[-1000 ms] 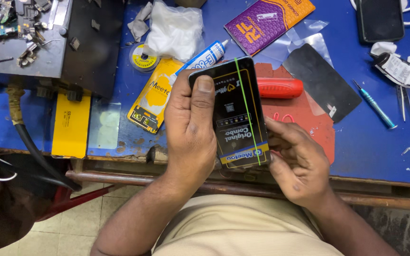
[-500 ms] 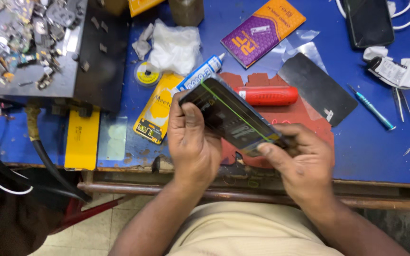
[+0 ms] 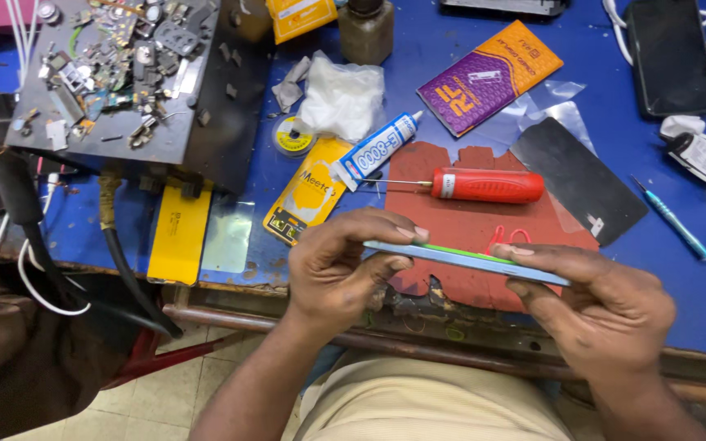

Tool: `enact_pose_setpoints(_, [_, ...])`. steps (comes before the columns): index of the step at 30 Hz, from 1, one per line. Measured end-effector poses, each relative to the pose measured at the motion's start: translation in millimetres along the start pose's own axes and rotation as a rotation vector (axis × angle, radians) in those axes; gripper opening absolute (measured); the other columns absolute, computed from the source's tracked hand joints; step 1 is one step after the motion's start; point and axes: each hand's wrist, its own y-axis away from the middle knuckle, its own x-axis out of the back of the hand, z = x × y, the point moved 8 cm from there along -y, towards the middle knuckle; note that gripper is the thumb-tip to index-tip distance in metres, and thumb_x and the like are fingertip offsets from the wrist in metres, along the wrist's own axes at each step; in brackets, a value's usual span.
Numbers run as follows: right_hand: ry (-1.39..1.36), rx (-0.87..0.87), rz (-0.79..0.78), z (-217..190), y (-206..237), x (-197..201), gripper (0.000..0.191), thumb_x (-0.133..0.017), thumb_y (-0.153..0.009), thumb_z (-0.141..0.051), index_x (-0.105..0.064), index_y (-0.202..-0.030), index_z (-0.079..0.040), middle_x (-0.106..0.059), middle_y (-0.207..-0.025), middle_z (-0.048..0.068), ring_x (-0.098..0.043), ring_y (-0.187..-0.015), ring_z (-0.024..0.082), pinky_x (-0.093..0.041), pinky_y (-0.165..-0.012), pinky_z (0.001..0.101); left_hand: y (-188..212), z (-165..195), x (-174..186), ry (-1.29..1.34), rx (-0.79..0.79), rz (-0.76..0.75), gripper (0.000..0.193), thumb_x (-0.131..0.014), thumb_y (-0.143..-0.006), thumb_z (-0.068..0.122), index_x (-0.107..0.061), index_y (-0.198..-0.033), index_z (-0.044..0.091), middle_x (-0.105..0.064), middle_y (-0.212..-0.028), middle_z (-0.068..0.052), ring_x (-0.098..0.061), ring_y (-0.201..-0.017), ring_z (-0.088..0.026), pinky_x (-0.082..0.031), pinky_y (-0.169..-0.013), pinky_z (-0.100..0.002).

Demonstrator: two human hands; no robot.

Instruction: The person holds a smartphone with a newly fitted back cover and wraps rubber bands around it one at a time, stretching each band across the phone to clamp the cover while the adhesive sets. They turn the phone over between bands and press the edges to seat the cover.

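Thin flat phone (image 3: 467, 259), pale blue edge turned up toward the camera, held edge-on and nearly level just above the near rim of the blue table (image 3: 631, 269). Left hand (image 3: 345, 273) clamped on its left end, thumb below, fingers curled over the top. Right hand (image 3: 606, 302) pinching the right end, fingertips along the upper edge. Hands apart, one at each end.

Under and behind the phone, at 12 o'clock: a red rubber mat (image 3: 459, 224) with a red-handled screwdriver (image 3: 484, 185) lying across it. At 11 o'clock, a glue tube (image 3: 377, 147) resting on a yellow package (image 3: 312, 192), white crumpled cloth (image 3: 341, 98) beyond. At 1 o'clock, a purple-and-orange packet (image 3: 488, 77) and a black screen panel (image 3: 578, 180). At 2 o'clock, a teal-handled tool (image 3: 670, 219) and a dark phone (image 3: 670, 53). At 10 o'clock, a dark box littered with small parts (image 3: 124, 73).
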Motion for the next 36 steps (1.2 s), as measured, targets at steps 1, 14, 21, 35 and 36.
enact_pose_setpoints(1, [-0.057, -0.026, 0.002, 3, 1, 1, 0.029, -0.073, -0.084, 0.006, -0.068, -0.112, 0.007, -0.075, -0.111, 0.018, -0.075, -0.1, 0.017, -0.064, -0.084, 0.0254, 0, 0, -1, 0.0, 0.004, 0.009, 0.02, -0.072, -0.096, -0.01, -0.066, -0.115, -0.003, -0.072, -0.115, -0.018, -0.072, -0.107, -0.024, -0.059, -0.098, -0.035])
enact_pose_setpoints(14, [-0.068, -0.018, 0.04, 22, 13, 9, 0.025, -0.076, -0.089, 0.005, -0.07, -0.113, 0.008, -0.075, -0.106, 0.019, -0.076, -0.094, 0.016, -0.062, -0.086, 0.0236, 2, 0, -5, -0.042, 0.016, 0.051, 0.019, -0.074, -0.096, -0.008, -0.068, -0.113, -0.002, -0.074, -0.114, -0.016, -0.073, -0.111, -0.023, -0.06, -0.101, -0.036])
enact_pose_setpoints(21, [-0.123, -0.117, 0.076, 41, 16, 16, 0.018, -0.075, -0.094, 0.004, -0.07, -0.11, 0.011, -0.075, -0.103, 0.017, -0.073, -0.094, 0.016, -0.059, -0.089, 0.0243, 3, 0, -7, -0.188, 0.15, 0.128, 0.02, -0.078, -0.092, -0.003, -0.072, -0.111, -0.001, -0.078, -0.106, -0.01, -0.069, -0.091, -0.009, -0.057, -0.08, -0.024])
enact_pose_setpoints(35, [-0.41, -0.342, -0.017, 70, -9, 11, 0.019, -0.074, -0.092, 0.006, -0.069, -0.109, 0.013, -0.072, -0.097, 0.018, -0.069, -0.087, 0.018, -0.058, -0.083, 0.0307, 5, -12, -8, -0.039, 0.365, 0.234, 0.021, -0.078, -0.092, 0.003, -0.071, -0.112, 0.0, -0.073, -0.096, -0.002, -0.067, -0.085, -0.005, -0.058, -0.073, -0.022])
enact_pose_setpoints(36, [-0.327, -0.381, -0.026, 66, -14, 11, 0.018, -0.074, -0.091, 0.005, -0.07, -0.107, 0.012, -0.072, -0.095, 0.017, -0.068, -0.083, 0.018, -0.057, -0.075, 0.0304, 5, -13, -6, -0.086, 0.41, 0.2, 0.021, -0.077, -0.091, 0.004, -0.071, -0.111, 0.001, -0.072, -0.094, -0.001, -0.067, -0.083, -0.005, -0.058, -0.071, -0.022])
